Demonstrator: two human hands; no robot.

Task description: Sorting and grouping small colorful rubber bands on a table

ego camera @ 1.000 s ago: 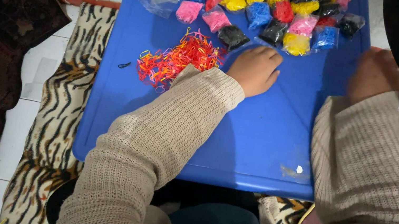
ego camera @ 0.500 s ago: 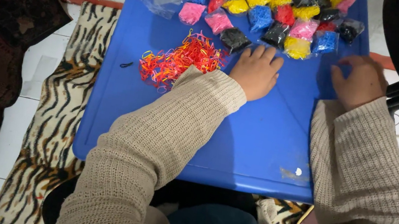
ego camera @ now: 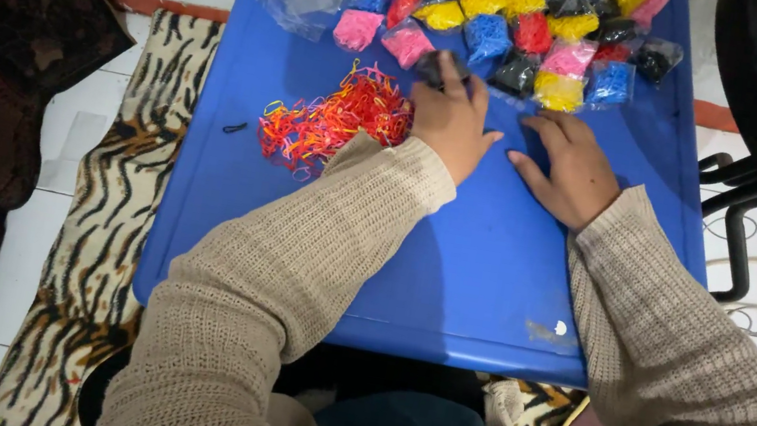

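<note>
**Hands at the little bags**

Bags (ego camera: 492, 8) of tiny bands lie in a bunch at the far end of my blue desk (ego camera: 450, 275). They are pink, yellow, blue, red and black. My left hand (ego camera: 449, 118) is on the black bag (ego camera: 434, 65) at the near edge of the bunch. My fingers lie over it, so most of the bag is hidden. I cannot tell if I am gripping it or only touching it.

My right hand (ego camera: 568, 167) lies flat on the desk just beside my left hand. Its fingers are spread and it holds nothing. Its fingertips are near a yellow bag (ego camera: 560, 90).

A loose pile of red, orange and pink bands (ego camera: 332, 120) sits just left of my left hand. One small dark band (ego camera: 235, 126) lies alone, farther left.

I think the black bag is soft and slippery. To do this well, I should pinch it by its plastic top, not squeeze the middle. I should lift it slowly, so I do not bump the other bags or push my sleeve into the loose pile.
</note>
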